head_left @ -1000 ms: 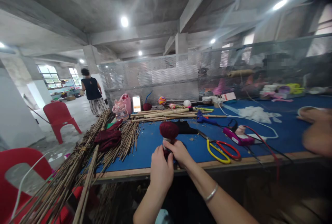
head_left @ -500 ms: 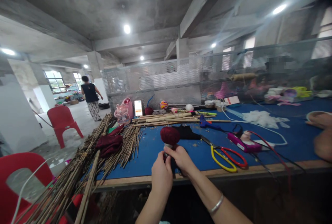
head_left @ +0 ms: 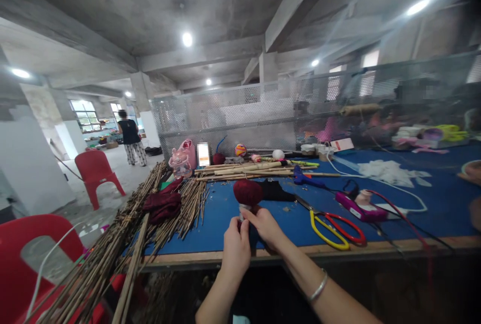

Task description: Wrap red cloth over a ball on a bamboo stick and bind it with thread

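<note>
A dark red round bundle with a pale wrapped neck is held upright above the front of the blue table. My left hand has its fingers closed round the lower part of the neck. From the right, my right hand pinches the neck just under the red head. The fingers hide most of what lies below the neck. Behind the bundle is a black cloth. Scissors with one yellow and one red handle lie to the right of my hands.
Thin sticks lie in a long pile at the left, with dark red cloth on them. A purple device with cords is at the right. Red chairs stand left; a person is farther back.
The view has shifted slightly, so the table and its objects appear a little farther right. Both hands keep their hold on the bundle. The distant person has moved slightly.
</note>
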`<action>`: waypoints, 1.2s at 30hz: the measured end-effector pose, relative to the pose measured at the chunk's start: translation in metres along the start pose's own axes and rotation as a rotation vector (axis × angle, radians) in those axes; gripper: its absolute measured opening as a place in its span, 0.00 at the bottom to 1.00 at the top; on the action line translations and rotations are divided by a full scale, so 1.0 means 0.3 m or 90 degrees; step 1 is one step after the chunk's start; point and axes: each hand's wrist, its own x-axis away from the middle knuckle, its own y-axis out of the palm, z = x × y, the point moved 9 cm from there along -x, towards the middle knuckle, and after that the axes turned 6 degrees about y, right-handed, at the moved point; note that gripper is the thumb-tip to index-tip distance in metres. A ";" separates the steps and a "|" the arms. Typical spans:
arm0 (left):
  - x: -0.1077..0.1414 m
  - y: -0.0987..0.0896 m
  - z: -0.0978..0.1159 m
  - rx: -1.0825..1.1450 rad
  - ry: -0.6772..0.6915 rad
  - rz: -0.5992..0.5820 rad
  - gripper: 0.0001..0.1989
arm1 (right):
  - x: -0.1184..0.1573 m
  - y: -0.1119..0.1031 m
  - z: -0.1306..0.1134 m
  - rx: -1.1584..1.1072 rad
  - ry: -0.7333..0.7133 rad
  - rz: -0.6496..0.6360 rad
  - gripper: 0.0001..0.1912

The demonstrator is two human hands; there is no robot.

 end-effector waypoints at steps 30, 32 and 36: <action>0.009 0.002 0.000 0.010 0.040 -0.011 0.13 | 0.019 -0.023 0.025 -0.016 -0.024 0.025 0.21; 0.003 -0.004 -0.009 0.024 0.045 0.000 0.14 | 0.021 -0.020 0.029 -0.023 -0.026 0.016 0.19; -0.003 0.003 -0.054 0.153 -0.022 -0.042 0.17 | 0.035 -0.001 0.022 -0.057 -0.037 -0.061 0.15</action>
